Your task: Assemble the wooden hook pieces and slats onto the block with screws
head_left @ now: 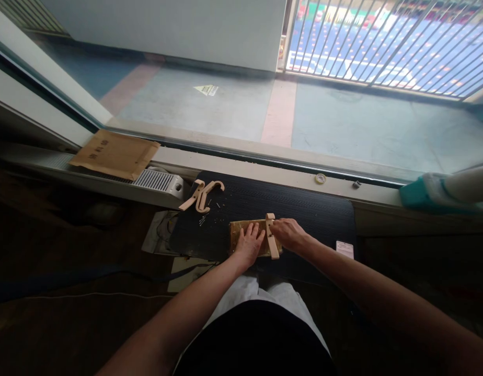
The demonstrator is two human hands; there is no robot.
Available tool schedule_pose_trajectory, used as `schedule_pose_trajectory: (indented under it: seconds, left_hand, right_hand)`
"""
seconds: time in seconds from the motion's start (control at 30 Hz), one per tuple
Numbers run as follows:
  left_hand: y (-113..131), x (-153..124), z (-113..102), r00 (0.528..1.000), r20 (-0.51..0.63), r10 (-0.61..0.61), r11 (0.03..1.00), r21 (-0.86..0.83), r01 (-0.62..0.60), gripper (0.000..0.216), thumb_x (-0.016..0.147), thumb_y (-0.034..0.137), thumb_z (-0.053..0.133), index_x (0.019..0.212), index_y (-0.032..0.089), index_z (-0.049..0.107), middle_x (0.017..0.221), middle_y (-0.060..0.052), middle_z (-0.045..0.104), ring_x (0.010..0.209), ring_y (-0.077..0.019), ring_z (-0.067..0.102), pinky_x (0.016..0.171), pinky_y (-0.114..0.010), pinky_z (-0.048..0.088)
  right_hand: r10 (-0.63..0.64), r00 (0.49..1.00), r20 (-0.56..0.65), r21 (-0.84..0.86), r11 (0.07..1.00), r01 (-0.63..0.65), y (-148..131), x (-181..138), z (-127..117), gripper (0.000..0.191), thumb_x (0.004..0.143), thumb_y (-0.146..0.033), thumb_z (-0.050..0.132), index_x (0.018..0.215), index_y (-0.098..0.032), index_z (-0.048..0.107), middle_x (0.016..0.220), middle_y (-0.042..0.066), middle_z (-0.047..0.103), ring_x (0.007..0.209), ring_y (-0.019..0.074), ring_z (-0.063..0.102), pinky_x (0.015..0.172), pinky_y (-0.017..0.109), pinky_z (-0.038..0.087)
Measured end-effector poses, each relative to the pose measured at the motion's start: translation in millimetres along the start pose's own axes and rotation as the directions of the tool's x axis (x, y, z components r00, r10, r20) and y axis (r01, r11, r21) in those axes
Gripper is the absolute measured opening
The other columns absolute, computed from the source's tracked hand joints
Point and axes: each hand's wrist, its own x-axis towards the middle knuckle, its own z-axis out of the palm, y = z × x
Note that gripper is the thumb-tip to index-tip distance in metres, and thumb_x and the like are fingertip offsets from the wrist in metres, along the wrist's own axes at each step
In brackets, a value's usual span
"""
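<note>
My left hand (250,244) lies flat with fingers spread on a brownish-gold slab (237,230), pressing it against the black tabletop. Across the slab's right end lies a pale wooden hook (273,246) with dark holes in it. My right hand (289,234) is closed, its fingertips pinched together against the upper right side of that hook; whatever they hold is too small to make out. Two more curved wooden hooks (204,197) rest at the table's far left corner. Near them several small screws (202,220) are scattered.
The black table (320,209) stands against a window sill (241,169). A phone (344,249) lies at its right edge. On the sill is a roll of tape (320,178); a teal container (422,194) stands further right. A brown envelope (116,154) covers part of the radiator (159,180).
</note>
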Motion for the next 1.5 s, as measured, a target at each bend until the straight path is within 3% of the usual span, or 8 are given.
schedule_pose_trajectory:
  seconds: [0.23,0.37,0.6,0.77,0.97,1.07,1.3,1.5]
  left_hand:
    - [0.6,-0.3,-2.6,1.000,0.015,0.002,1.000,-0.027,-0.001,0.069,0.076,0.020,0.057,0.139,0.021,0.029,0.150,-0.015,0.017,0.138,-0.0317,0.015,0.106,-0.054,0.022]
    - [0.7,-1.5,-3.4,1.000,0.012,0.002,1.000,-0.015,-0.002,0.069,0.076,0.021,0.058,0.139,0.021,0.030,0.150,-0.014,0.018,0.137,-0.0319,0.016,0.105,-0.054,0.022]
    - [-0.4,-0.9,1.4,1.000,-0.014,0.000,1.000,-0.016,0.000,0.065,0.078,0.021,0.054,0.139,0.022,0.031,0.151,-0.013,0.018,0.137,-0.0312,0.016,0.105,-0.054,0.023]
    - [0.1,-0.1,1.5,1.000,-0.010,-0.002,1.000,-0.005,0.002,0.067,0.077,0.022,0.056,0.139,0.023,0.030,0.151,-0.013,0.019,0.137,-0.0305,0.016,0.105,-0.053,0.022]
    - [0.5,-0.8,-2.8,1.000,0.014,-0.004,1.000,-0.006,0.004,0.070,0.075,0.021,0.059,0.139,0.022,0.030,0.151,-0.014,0.017,0.137,-0.0318,0.015,0.105,-0.054,0.022]
    - [0.5,-1.6,-3.9,1.000,0.020,-0.004,1.000,0.004,0.004,0.071,0.076,0.022,0.059,0.140,0.022,0.029,0.151,-0.014,0.017,0.138,-0.0314,0.015,0.105,-0.054,0.023]
    - [-0.1,-2.0,-2.3,1.000,0.023,-0.011,1.000,-0.004,0.011,0.071,0.076,0.023,0.059,0.140,0.022,0.028,0.151,-0.013,0.016,0.138,-0.0311,0.013,0.106,-0.053,0.020]
    - [-0.4,-0.9,-0.9,1.000,0.019,-0.010,1.000,-0.004,0.010,0.069,0.078,0.021,0.057,0.141,0.021,0.028,0.151,-0.013,0.015,0.138,-0.0315,0.013,0.106,-0.054,0.021]
  right_hand:
    - [0.418,0.905,0.082,0.163,0.890,-0.426,7.1,-6.4,16.5,0.038,0.091,-0.037,0.035,0.093,-0.019,0.069,0.094,0.011,0.070,0.089,0.0200,0.064,0.073,0.026,0.045]
    - [0.364,0.928,0.081,0.134,0.919,-0.372,-0.8,-6.7,9.3,0.036,0.090,-0.034,0.037,0.090,-0.017,0.069,0.090,0.012,0.070,0.086,0.0218,0.065,0.070,0.028,0.046]
    - [0.035,0.999,0.009,-0.005,0.999,-0.035,-10.2,-0.8,-5.0,0.025,0.085,-0.008,0.043,0.091,-0.014,0.066,0.092,0.014,0.069,0.089,0.0218,0.065,0.070,0.026,0.046]
    - [0.190,0.982,0.019,0.089,0.978,-0.191,-3.9,0.5,3.8,0.025,0.088,-0.018,0.041,0.093,-0.016,0.066,0.089,0.011,0.070,0.086,0.0194,0.065,0.070,0.024,0.045]
    - [0.509,0.837,0.201,0.313,0.776,-0.548,21.5,-8.5,24.6,0.039,0.087,-0.044,0.037,0.096,-0.023,0.068,0.095,0.008,0.070,0.087,0.0202,0.064,0.065,0.025,0.044]
    - [0.479,0.854,0.204,0.359,0.775,-0.521,31.6,-14.9,28.6,0.041,0.087,-0.045,0.036,0.090,-0.022,0.069,0.090,0.007,0.070,0.081,0.0195,0.064,0.064,0.025,0.043]
    - [0.380,0.922,-0.075,0.290,0.893,-0.345,29.9,-14.6,20.6,0.030,0.087,-0.032,0.038,0.103,-0.025,0.063,0.099,0.004,0.068,0.090,0.0171,0.061,0.071,0.025,0.039]
    - [0.316,0.944,-0.095,0.255,0.924,-0.284,22.5,-7.6,12.8,0.030,0.090,-0.032,0.037,0.103,-0.023,0.062,0.100,0.004,0.066,0.089,0.0153,0.060,0.072,0.023,0.037]
